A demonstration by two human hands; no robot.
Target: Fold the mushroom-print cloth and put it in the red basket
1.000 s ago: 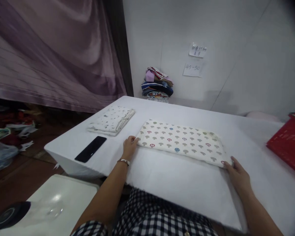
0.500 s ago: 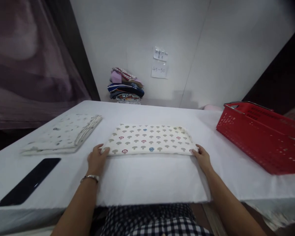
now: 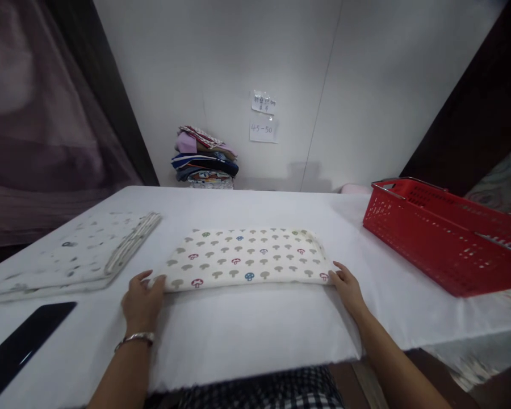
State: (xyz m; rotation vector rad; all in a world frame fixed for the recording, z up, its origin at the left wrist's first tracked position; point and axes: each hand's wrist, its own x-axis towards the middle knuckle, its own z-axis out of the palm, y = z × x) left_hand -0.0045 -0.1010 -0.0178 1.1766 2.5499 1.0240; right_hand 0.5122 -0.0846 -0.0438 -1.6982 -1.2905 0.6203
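Note:
A folded white cloth (image 3: pixel 247 255) printed with grey, red, blue and green mushrooms lies flat on the table in front of me, its long side towards me. At its near left corner, my left hand (image 3: pixel 142 301) grips the fabric, thumb on top; a silvery bracelet circles the wrist. The near right corner is pinched by my right hand (image 3: pixel 348 291). Left of my left hand lies a second folded cloth (image 3: pixel 89 250), white with small dark prints and several stacked layers. A black phone (image 3: pixel 25 346) rests in front of that cloth.
The table has a white cover (image 3: pixel 255 335). A red plastic basket (image 3: pixel 443 238) with metal handles stands on the right. Behind the table's far edge is a pile of folded fabrics (image 3: pixel 206 159). Paper notes (image 3: pixel 263 129) hang on the wall, and a mauve curtain (image 3: pixel 34 147) hangs at left.
My view has swung to the right, bringing the red basket fully into sight. Both hands keep hold of the mushroom cloth's near corners, and the cloth stays flat on the table.

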